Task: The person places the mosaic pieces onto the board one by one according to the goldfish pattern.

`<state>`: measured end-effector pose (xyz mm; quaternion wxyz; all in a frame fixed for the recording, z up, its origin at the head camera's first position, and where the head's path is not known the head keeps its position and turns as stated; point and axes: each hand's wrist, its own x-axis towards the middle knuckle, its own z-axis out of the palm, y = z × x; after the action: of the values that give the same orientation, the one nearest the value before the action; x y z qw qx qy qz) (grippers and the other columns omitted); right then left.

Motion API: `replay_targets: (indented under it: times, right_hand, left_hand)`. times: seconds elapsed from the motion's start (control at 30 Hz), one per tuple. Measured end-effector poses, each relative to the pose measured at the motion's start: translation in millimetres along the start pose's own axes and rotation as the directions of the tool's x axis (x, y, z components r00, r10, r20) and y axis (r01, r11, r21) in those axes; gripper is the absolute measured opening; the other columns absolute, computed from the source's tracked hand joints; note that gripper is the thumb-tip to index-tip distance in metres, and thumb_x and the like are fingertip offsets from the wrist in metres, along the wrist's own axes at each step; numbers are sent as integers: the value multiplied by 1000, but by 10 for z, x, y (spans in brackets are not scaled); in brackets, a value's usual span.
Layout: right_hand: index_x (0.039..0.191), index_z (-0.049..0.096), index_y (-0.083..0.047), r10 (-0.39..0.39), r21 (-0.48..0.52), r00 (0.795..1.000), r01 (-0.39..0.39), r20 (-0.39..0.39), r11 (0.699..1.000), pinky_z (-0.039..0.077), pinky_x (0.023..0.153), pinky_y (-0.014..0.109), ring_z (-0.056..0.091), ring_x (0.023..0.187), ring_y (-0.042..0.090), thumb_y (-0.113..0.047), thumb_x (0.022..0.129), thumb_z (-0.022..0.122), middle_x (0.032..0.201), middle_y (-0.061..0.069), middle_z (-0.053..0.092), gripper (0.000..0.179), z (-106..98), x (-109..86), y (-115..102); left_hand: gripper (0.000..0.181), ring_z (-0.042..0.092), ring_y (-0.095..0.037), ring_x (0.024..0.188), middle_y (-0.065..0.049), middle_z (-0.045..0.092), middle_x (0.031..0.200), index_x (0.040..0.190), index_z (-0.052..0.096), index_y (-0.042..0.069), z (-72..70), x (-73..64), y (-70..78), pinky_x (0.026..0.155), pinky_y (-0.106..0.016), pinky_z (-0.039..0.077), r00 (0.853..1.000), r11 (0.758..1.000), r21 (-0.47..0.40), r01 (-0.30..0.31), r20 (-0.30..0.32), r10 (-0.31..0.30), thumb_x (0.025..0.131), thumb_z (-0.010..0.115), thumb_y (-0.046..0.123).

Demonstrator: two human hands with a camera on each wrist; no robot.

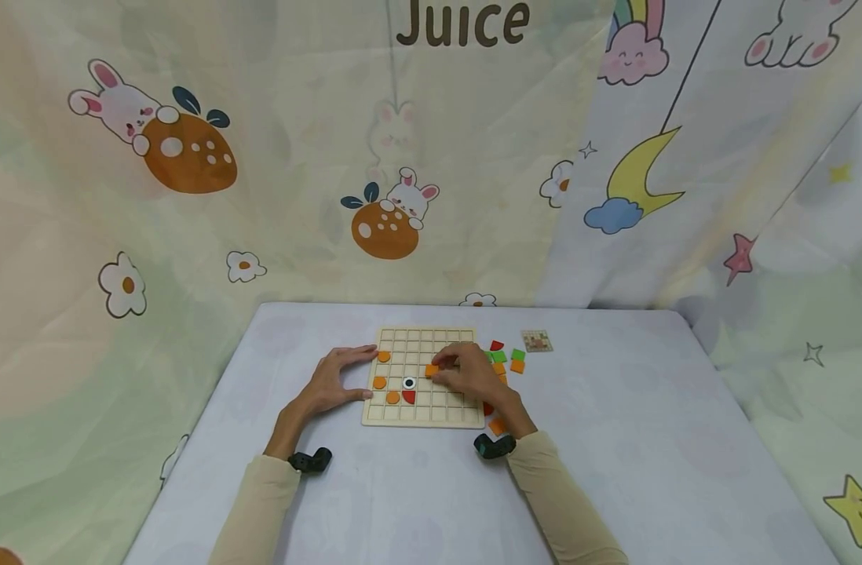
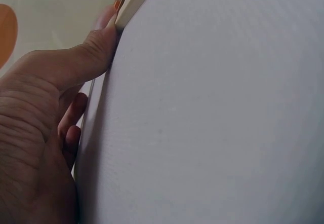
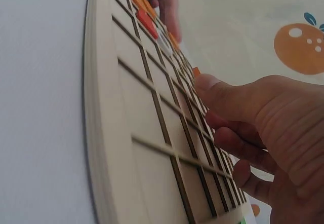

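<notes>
A pale wooden grid board (image 1: 445, 420) lies on the table. My right hand (image 1: 469, 370) pinches an orange square tile (image 1: 432, 370) over the middle of the board; in the right wrist view only the tile's edge (image 3: 196, 72) shows past the thumb. My left hand (image 1: 326, 382) rests at the board's left side, thumb and forefinger spread and touching its edge. On the board, orange round pieces (image 1: 379, 383) sit in the left columns. A white disc with a black centre (image 1: 409, 384) lies just above a red quarter-round piece (image 1: 408, 398).
Right of the board lie loose green tiles (image 1: 518, 355), orange tiles (image 1: 517, 366) and red pieces (image 1: 497, 345), some hidden behind my right hand. A small picture card (image 1: 537, 340) lies farther right. A printed curtain (image 1: 297, 235) hangs behind the white table (image 1: 615, 408).
</notes>
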<state>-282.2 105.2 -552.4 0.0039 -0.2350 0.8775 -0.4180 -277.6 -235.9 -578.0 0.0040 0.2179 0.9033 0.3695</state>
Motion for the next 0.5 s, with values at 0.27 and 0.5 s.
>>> replay_targets:
  times: [0.27, 0.5]
  right_hand:
    - [110, 83, -11, 22, 19, 999, -23, 24, 1000, 59, 86, 31, 68, 90, 13, -17, 93, 88, 103, 2, 80, 19, 134, 127, -84]
    - [111, 83, -10, 15, 27, 999, -16, 35, 1000, 59, 87, 31, 69, 92, 14, -15, 95, 86, 104, 4, 80, 18, 234, 212, -121]
  left_hand:
    - [83, 49, -39, 151, -5, 57, 166, 154, 64, 16, 1, -17, -9, 124, -69, 33, 1000, 1000, -8, -16, -8, 16, 79, 100, 29]
    - [82, 49, -41, 150, -8, 57, 166, 154, 64, 15, -9, -22, 8, 122, -73, 31, 1000, 1000, -2, -11, -10, 11, 81, 98, 32]
